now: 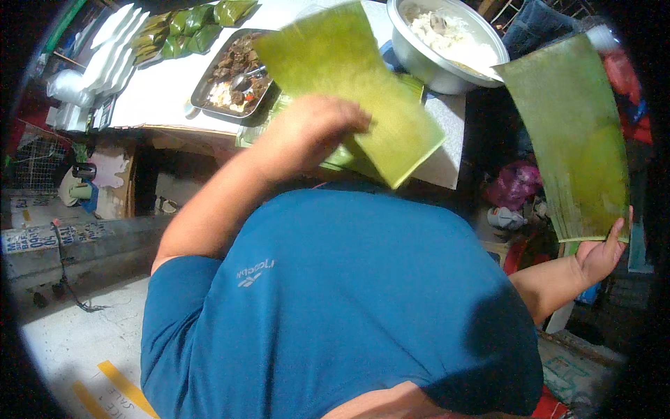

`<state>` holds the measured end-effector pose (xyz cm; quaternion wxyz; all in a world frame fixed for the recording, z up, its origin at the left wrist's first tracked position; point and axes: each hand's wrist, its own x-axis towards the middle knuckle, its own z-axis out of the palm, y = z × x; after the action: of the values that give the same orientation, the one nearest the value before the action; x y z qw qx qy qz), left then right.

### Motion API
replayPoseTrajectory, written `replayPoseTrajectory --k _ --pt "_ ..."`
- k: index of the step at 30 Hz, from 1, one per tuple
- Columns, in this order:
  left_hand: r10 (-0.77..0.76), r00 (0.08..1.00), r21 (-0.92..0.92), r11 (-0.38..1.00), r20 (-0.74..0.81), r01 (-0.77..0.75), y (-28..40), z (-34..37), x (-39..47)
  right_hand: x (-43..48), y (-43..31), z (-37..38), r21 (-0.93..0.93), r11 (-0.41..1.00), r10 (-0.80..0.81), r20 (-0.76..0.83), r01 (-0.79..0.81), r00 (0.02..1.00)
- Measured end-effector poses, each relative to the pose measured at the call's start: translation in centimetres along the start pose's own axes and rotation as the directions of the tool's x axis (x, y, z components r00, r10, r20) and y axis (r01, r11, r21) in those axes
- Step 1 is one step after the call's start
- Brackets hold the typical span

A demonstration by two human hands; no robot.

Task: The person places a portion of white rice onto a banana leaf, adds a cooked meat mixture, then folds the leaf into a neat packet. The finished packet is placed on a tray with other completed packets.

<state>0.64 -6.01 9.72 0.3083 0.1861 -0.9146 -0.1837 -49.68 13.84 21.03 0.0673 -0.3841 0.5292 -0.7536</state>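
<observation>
My left hand [327, 123] reaches over the front of the table, its fingers curled at a banana leaf piece [361, 78]; blur hides whether they grip it. Out to the right, my right hand [602, 254] holds another banana leaf piece [573, 141] upright by its lower edge. A metal tray [199, 94] of dark cooked meat with a spoon [246, 78] in it lies left of the first leaf. Beyond that leaf on the right stands a large metal pot [434, 73] of white rice. Leaf-wrapped parcels [193, 29] sit in rows at the back left.
White foam containers [112, 52] are stacked at the table's left end. More leaf pieces [337, 157] lie under my left hand by the front edge of the table [167, 112]. A pink plastic bag [513, 183] is below the raised leaf, and a concrete ledge [131, 235] runs at lower left.
</observation>
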Motion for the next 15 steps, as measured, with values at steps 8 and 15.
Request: replayPoseTrajectory --k 8,15 --pt "-0.138 0.963 0.094 0.988 0.231 0.119 -3.6 6.7 -6.5 -2.2 2.1 8.0 0.32 0.936 0.106 0.145 -0.148 0.984" --pt "-0.122 0.984 0.078 0.991 0.13 0.113 -2.9 7.5 -7.1 -12.0 9.3 22.2 0.418 0.671 0.461 0.411 -0.612 0.786"
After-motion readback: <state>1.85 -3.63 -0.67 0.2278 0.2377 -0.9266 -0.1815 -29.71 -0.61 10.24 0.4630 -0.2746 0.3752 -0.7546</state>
